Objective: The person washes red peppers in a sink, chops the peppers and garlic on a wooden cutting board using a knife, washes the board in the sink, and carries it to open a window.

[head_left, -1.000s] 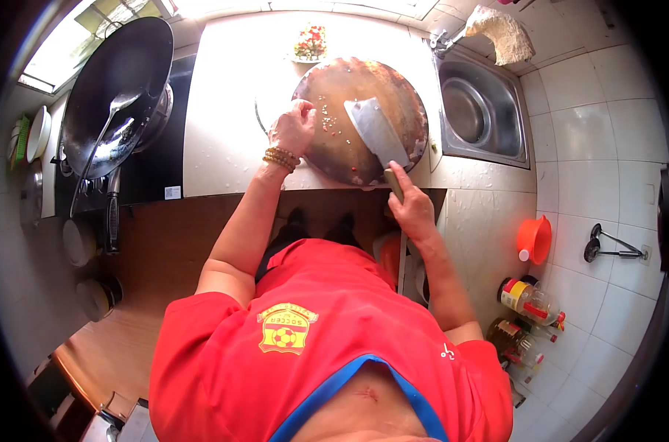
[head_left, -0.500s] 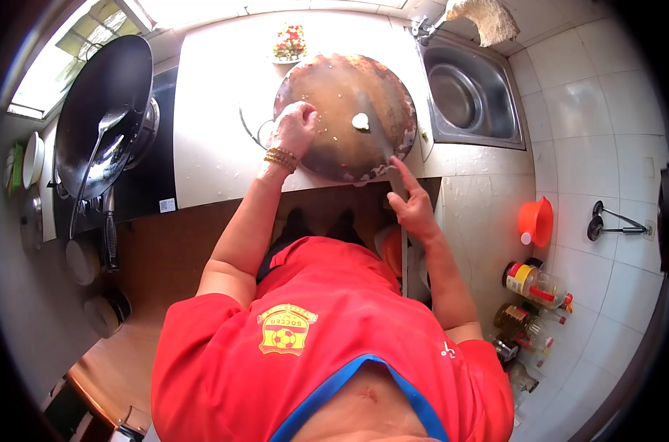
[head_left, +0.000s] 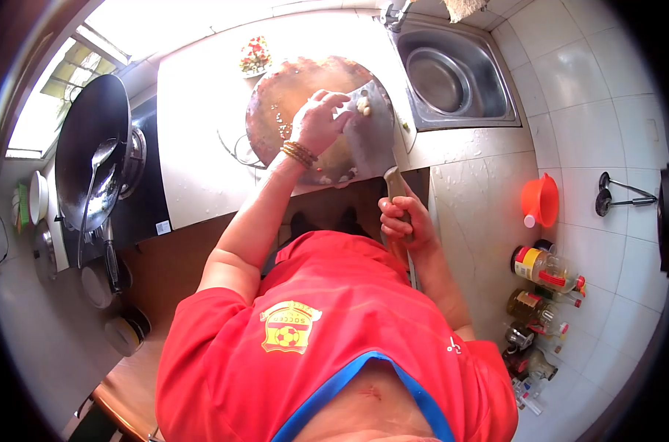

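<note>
My right hand (head_left: 408, 219) is closed around the handle of a cleaver (head_left: 375, 140), whose broad blade lies turned face up over the right side of a round wooden chopping board (head_left: 275, 85). On the blade's upper part sit a few small pale pieces that look like garlic (head_left: 364, 107). My left hand (head_left: 321, 121), with beads at the wrist, hovers over the board just left of the blade. Its fingers are parted and hold nothing that I can see. White crumbs (head_left: 283, 127) are scattered on the board's left side.
Behind the board stands a small dish of chopped red and green food (head_left: 255, 57). To the right are a steel sink (head_left: 493, 110), an orange plastic container (head_left: 541, 200) and several bottles (head_left: 544, 269). A wok (head_left: 91, 147) with a ladle rests on the stove at left.
The cleaver has turned from edge-on to flat, and the pale pieces now lie on its blade. My left hand has moved right towards the blade and opened from a closed shape.
</note>
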A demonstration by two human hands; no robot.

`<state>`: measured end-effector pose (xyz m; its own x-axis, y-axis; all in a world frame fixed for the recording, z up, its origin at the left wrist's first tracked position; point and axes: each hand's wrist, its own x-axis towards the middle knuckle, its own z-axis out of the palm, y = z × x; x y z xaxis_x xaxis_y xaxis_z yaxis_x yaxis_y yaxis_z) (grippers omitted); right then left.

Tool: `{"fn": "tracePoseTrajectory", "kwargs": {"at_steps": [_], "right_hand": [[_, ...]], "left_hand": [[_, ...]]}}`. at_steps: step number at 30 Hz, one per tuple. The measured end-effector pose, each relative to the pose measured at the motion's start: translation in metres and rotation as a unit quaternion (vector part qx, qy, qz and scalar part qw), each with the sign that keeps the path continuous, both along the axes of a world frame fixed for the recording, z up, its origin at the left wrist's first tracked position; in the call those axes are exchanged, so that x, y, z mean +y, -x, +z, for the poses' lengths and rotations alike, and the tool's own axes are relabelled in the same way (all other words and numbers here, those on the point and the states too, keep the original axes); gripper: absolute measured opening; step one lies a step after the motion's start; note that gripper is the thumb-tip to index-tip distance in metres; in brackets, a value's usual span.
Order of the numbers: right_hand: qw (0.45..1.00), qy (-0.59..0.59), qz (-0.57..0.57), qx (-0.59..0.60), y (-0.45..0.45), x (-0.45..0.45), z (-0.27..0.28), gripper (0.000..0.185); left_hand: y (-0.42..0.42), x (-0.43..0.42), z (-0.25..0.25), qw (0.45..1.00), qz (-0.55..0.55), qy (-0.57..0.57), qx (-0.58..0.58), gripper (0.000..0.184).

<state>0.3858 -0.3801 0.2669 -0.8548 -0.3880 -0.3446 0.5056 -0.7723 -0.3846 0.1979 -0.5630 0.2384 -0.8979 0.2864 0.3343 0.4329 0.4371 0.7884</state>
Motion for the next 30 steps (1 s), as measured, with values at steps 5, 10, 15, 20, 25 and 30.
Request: {"fn": "tracePoseTrajectory", "kwargs": {"at_steps": [5,10,15,20,25,30], "right_hand": [[1.000,-0.007,0.007,-0.024,-0.001,0.001,0.008,0.052],[0.998,-0.035,0.034,-0.043,0.002,0.008,0.005,0.056],[0.994,-0.087,0.049,-0.036,0.001,0.012,0.011,0.062],[0.989,-0.150,0.000,-0.009,-0.002,0.026,0.028,0.064],[0.972,-0.204,-0.095,0.069,-0.010,0.037,0.053,0.061],[0.909,-0.333,-0.081,0.237,0.005,0.050,0.064,0.017]], "left_hand": [[-0.001,0.014,0.001,0.999,-0.038,0.009,-0.005,0.029],[-0.008,0.012,0.000,0.999,-0.035,-0.004,-0.024,0.025],[0.000,0.001,-0.015,0.999,0.016,0.003,-0.040,0.021],[0.027,-0.017,-0.088,0.972,0.006,0.213,0.095,0.019],[0.013,-0.024,-0.033,0.990,0.040,0.129,-0.034,0.017],[0.035,-0.018,-0.036,0.977,0.011,0.199,-0.073,0.019]]}}
